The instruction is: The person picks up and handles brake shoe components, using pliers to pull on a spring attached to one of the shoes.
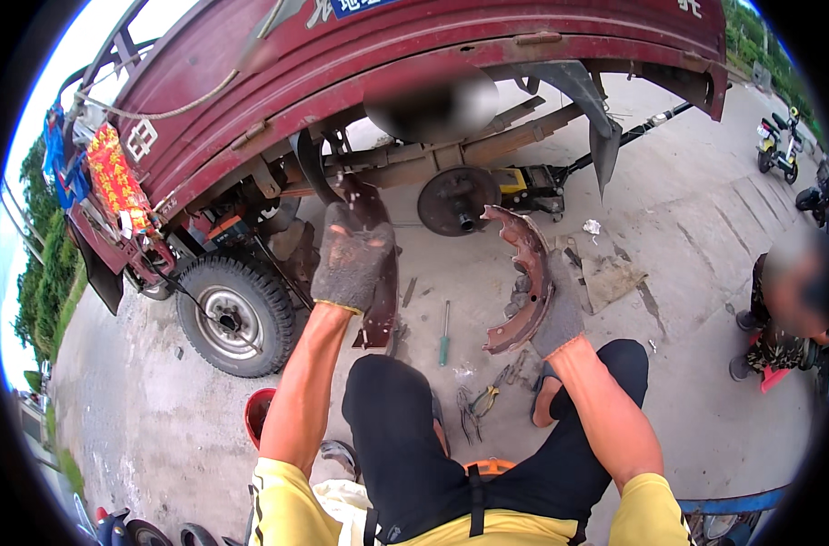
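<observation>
Both my hands wear dirty grey work gloves. In my left hand [351, 259] is a curved, rust-brown brake shoe [381, 314], held upright; the palm and fingers hide its middle. My right hand [564, 314] grips the outer side of a second brake shoe [539, 300], whose concave side faces left. The two shoes are apart, held above the ground in front of my knees. Beyond them a round, dark wheel hub [458, 200] shows under the red truck bed [414, 45]. A yellow floor jack [516, 185] stands just right of the hub.
On the concrete between my feet lie a green-handled screwdriver [444, 338] and pliers [483, 400]. A flattened rag [610, 276] lies right of my right hand. At left are a truck wheel [235, 314] and a red bucket [257, 414]. Another person [787, 300] crouches at far right.
</observation>
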A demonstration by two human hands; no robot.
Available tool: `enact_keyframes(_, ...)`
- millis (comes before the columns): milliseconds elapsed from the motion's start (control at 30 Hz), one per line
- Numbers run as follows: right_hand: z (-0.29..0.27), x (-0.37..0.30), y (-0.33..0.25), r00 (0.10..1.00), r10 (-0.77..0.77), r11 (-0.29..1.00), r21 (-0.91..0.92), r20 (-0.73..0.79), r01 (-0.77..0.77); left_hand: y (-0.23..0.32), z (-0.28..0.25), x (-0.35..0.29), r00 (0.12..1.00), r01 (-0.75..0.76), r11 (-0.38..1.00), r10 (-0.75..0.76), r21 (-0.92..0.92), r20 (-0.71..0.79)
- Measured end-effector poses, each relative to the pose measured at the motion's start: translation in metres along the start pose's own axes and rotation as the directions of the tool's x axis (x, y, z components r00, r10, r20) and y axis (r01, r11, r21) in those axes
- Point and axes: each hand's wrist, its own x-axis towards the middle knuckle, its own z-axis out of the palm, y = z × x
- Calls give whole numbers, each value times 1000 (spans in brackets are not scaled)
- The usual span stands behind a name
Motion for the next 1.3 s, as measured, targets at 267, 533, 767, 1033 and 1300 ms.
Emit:
enact_keyframes(267, -2, -14, 42, 994, 88, 992, 89, 69, -94, -11, 89, -41, 963, 117, 977, -68, -178, 262)
enact_keyframes(533, 17, -39, 84, 567, 803, 291, 711, 182, -641, -54, 96, -54, 993, 7, 923, 37, -384, 108)
enact_keyframes(767, 24, -10, 83, 565, 801, 204, 796, 199, -570, -68, 105, -42, 966, 249, 626, -214, -739, 144)
enact_keyframes(1033, 32, 4, 108, 633, 774, 533, 525, 15, -664, -100, 102, -33, 991, 122, 923, -132, -366, -2)
enact_keyframes(1300, 57, 12, 115, 720, 673, 256, 862, 166, -438, -110, 116, -16, 995, -57, 961, 33, -271, -94)
